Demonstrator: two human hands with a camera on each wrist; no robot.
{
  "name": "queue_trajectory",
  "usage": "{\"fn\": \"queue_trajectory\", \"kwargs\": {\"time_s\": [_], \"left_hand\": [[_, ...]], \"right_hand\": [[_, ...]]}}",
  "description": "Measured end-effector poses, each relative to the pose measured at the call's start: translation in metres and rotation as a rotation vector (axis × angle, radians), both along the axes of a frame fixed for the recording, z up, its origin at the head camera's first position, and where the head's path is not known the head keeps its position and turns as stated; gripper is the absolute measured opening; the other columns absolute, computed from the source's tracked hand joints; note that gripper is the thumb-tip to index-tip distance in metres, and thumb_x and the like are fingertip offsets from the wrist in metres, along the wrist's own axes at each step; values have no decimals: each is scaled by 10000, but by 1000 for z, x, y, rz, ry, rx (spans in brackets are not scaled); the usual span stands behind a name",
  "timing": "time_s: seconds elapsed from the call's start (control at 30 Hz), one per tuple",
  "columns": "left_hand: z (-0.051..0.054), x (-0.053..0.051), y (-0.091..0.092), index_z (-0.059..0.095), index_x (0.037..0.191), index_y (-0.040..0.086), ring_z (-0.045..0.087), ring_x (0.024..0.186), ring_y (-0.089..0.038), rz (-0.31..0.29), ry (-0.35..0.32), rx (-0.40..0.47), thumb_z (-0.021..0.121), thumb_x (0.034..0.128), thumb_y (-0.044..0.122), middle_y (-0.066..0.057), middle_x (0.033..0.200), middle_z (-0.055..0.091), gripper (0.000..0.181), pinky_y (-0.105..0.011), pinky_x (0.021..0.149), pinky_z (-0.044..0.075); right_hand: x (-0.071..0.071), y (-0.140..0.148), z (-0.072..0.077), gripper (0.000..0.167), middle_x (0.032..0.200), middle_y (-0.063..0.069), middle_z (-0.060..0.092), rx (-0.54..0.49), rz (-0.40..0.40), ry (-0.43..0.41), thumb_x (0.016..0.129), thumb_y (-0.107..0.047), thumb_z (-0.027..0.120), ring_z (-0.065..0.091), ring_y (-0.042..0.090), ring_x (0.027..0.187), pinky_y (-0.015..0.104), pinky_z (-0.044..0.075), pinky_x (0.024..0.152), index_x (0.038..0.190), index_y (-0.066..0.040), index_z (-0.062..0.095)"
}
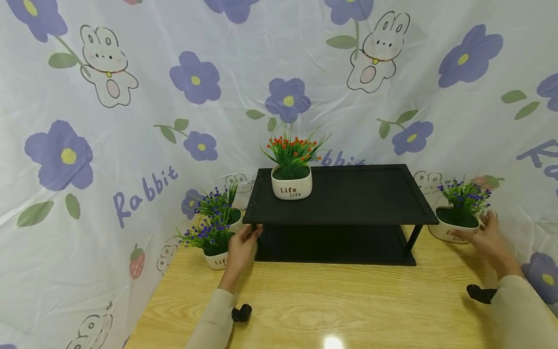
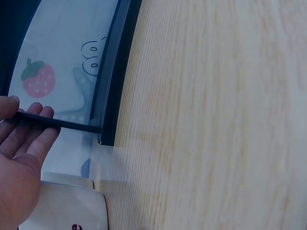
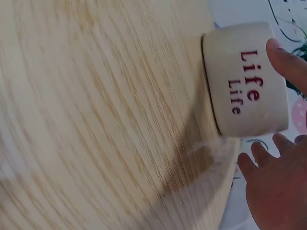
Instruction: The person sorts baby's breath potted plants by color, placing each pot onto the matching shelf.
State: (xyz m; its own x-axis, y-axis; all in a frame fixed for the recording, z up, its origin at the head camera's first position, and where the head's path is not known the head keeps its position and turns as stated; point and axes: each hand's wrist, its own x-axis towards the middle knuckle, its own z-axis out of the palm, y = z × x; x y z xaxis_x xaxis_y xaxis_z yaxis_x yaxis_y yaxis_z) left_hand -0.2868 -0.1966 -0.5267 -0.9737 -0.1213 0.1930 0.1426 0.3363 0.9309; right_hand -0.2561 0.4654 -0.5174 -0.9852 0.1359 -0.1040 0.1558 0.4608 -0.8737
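A black two-tier shelf (image 1: 348, 194) stands on the wooden table. My left hand (image 1: 241, 246) grips its front left post (image 2: 72, 125), the thumb on one side and the fingers on the other. At the shelf's right end sits a white pot (image 3: 247, 81) lettered "Life", holding a plant with purple flowers (image 1: 464, 196). My right hand (image 1: 492, 242) is beside that pot, its thumb over the front near the rim and its fingers spread along the right side. In the right wrist view those fingers look apart from the pot. On the upper tier stands a white pot with red flowers (image 1: 292, 182).
Two more white pots with purple flowers, a front one (image 1: 215, 259) and a rear one (image 1: 236, 218), stand left of the shelf, close to my left hand. A patterned cloth (image 1: 244, 43) hangs behind the table (image 1: 340, 295). Black wrist mounts (image 1: 481, 293) stick out from both sleeves.
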Motion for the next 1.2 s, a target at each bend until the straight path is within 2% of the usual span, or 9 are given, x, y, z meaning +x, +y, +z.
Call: {"fn": "queue_trajectory", "kwargs": {"time_s": [0.17,0.37,0.47,0.6,0.77,0.9,1.03,1.2], "left_hand": [[0,1,0,719,1388,141,707,1267,-324,-8,1,17,666,1079,243,-116,1372,736,330,-554,1117,536],[1,2,0,726,1376,136,710,1261,-315,-7,-5,25,667,1078,240,-111,1358,744,321,-538,1112,545],[1,2,1,726,1377,137,711,1256,-312,-3,-4,15,659,1082,236,-111,1357,744,318,-536,1111,546],[1,0,1,723,1377,129,714,1251,-307,-2,-4,6,645,1089,222,-113,1342,751,313,-518,1109,551],[0,0,0,719,1381,120,717,1244,-301,-4,-4,5,637,1093,209,-113,1324,759,313,-508,1103,557],[0,1,-1,714,1392,130,715,1248,-301,-7,-1,-6,634,1095,220,-108,1342,751,320,-515,1101,556],[-1,1,-1,718,1385,129,715,1247,-305,-9,6,-9,640,1092,229,-109,1347,749,319,-525,1098,557],[-2,0,-1,723,1375,119,721,1235,-302,-13,15,-4,639,1092,217,-113,1326,758,312,-517,1095,560]], "right_hand": [[-8,-3,-4,1265,1669,385,-272,37,-40,9,1030,-460,686,-65,705,1516,859,135,1160,1604,-79,-375],[-11,-1,-6,1314,1603,527,-185,230,-69,-50,961,-601,717,-61,751,1470,889,214,1084,1619,130,-154],[-10,-3,-6,1292,1590,544,-158,250,-66,-55,964,-610,705,-43,754,1464,881,222,1089,1601,196,-79],[-8,-7,-5,1282,1599,527,-182,168,-72,-72,998,-574,674,-27,744,1478,861,189,1137,1586,184,-177],[-8,-8,-8,1303,1609,492,-249,63,-81,-110,1011,-567,655,-66,736,1485,854,137,1164,1562,109,-313],[-7,-7,-11,1312,1618,481,-250,60,-95,-105,1000,-575,671,-46,738,1488,858,144,1160,1582,72,-312],[-5,-5,-13,1325,1638,449,-250,74,-99,-91,991,-586,683,-53,728,1499,863,139,1158,1598,67,-297],[-3,-3,-10,1321,1642,431,-264,86,-82,-113,994,-615,660,-64,720,1504,866,144,1154,1596,79,-290]]}}
